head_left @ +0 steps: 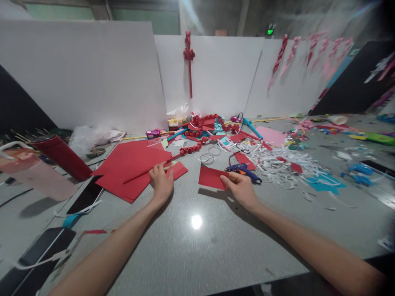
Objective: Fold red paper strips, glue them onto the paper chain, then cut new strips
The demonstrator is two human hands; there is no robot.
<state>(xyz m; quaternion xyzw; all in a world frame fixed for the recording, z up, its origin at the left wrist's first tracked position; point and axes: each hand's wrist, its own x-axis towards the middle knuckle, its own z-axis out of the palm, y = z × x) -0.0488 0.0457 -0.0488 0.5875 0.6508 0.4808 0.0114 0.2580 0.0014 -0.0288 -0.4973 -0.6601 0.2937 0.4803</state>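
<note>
A small red paper square (211, 177) is pinched between the thumb and fingers of my right hand (242, 188), held just above the table and casting a shadow. My left hand (161, 184) rests on red paper sheets (135, 154), its thumb apart from its bent fingers. Its fingertips lie by a thin red rod (138, 175) that runs toward a curled red paper strip (193, 149). Beside the left thumb lies a smaller red paper piece (180, 169). Just behind my right hand is a blue glue gun (243, 170).
White paper strips (277, 162) pile up at right, near blue paper (327, 185). At left stand a red tumbler (63, 158) and a pink bottle (40, 174), with a phone (86, 195) nearby. Red paper twists (189, 57) hang on the white partition (222, 78).
</note>
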